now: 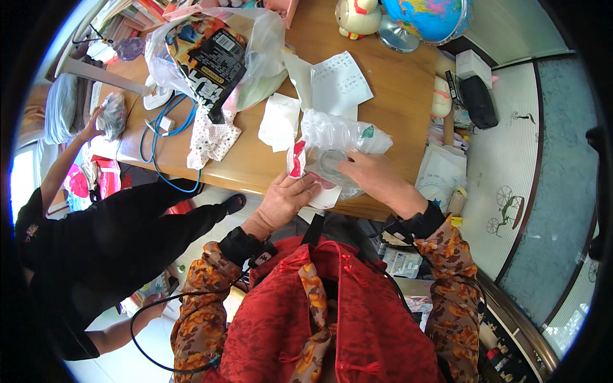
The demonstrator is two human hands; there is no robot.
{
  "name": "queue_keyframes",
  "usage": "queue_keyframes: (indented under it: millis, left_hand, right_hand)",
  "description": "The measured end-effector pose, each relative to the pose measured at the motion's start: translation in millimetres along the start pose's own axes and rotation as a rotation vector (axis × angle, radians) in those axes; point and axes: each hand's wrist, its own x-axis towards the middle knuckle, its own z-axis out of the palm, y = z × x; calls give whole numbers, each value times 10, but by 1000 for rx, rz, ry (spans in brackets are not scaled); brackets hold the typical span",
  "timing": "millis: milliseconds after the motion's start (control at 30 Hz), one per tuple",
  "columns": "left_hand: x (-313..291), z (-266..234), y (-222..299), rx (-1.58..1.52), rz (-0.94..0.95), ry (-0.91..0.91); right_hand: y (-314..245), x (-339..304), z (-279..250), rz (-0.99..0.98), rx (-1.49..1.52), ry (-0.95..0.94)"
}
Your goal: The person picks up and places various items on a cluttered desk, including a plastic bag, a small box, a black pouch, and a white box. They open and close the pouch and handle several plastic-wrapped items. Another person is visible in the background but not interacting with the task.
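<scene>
Near the table's front edge, my left hand (290,198) is closed on a white-and-red paper piece (296,159), perhaps a crumpled cup or packet; its exact kind I cannot make out. Beside it my right hand (377,177) has its fingers closed at the rim of a clear plastic cup (330,162). Just beyond both hands, a clear ribbed plastic bottle (341,131) lies on its side. Under the cup, more clear plastic and a white-and-red sheet (325,196) are partly hidden by my hands.
White papers (341,83) lie on the wooden table (249,167). At the back left are a plastic bag (262,45) with a black package, a blue cable (153,145) and a spotted cloth (211,137). A globe (428,16) stands far right. Another person (108,236) is at left, touching a bag.
</scene>
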Motion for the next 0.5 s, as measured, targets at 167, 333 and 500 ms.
queue_keyframes:
  millis: [167,333,500]
  left_hand:
    - [-40,-12,-9,-13,-15,-12]
    - [-6,-65,-21,0,-14,33]
    - [32,-77,-34,2,-24,44]
  right_hand:
    - [24,-150,-59,-33,16,51]
    - [28,-245,-157,-4,65,158]
    - [27,-282,-210,0,128,227]
